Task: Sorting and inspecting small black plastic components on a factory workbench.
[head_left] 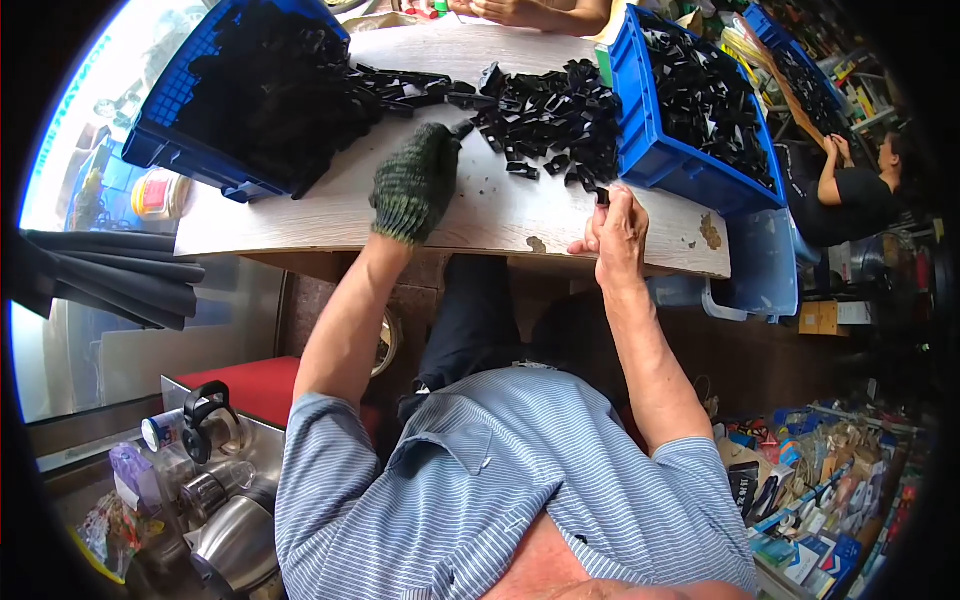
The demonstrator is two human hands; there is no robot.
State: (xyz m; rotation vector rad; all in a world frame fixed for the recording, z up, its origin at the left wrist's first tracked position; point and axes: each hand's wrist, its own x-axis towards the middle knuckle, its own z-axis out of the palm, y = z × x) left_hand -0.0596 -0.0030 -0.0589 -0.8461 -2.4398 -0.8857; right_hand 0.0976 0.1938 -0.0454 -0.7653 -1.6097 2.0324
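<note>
At the counter (pixel 475 222)'s near side, the right hand (pixel 622 232) pinches a black part (pixel 602 197); the left hand (pixel 413 183) curls, contents unclear. A light edge pinch should suffice.

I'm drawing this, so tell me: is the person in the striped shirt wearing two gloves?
No, a green glove covers the left grip, but the right grip is bare.

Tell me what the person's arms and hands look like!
The left hand wears a mottled dark green knitted glove with a ribbed cuff. The right hand is bare. Both forearms are bare too, below short blue-grey sleeves with thin pale stripes.
</note>
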